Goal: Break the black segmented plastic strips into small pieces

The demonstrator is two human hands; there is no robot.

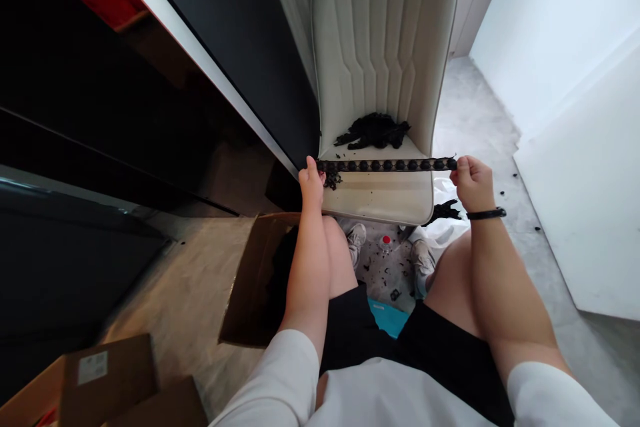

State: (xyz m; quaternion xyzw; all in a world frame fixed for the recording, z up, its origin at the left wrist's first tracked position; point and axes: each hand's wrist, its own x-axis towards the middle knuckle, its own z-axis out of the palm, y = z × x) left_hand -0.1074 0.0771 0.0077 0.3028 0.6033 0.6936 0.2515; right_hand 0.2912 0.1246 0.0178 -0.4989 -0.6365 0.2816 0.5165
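Note:
A narrow black strip with a row of round dark knobs [387, 165] is stretched level above the seat of a pale padded chair [395, 195]. Its left end is pinched between the fingers of my left hand [313, 181]. At the other end, my right hand [473, 181] grips it with the fingers closed; a black band circles that wrist. Behind the strip, a heap of black, ragged material [376, 131] lies on the seat against the backrest. Small black bits [332, 180] are gathered near my left hand. What exactly the strip is made of, I cannot tell.
An open cardboard box [245, 280] with dark contents stands by my left leg. More boxes [107, 373] are at the lower left. A white plastic bag [447, 233] lies right of the chair. Between my feet are a red-capped clear bottle [385, 244] and black scraps.

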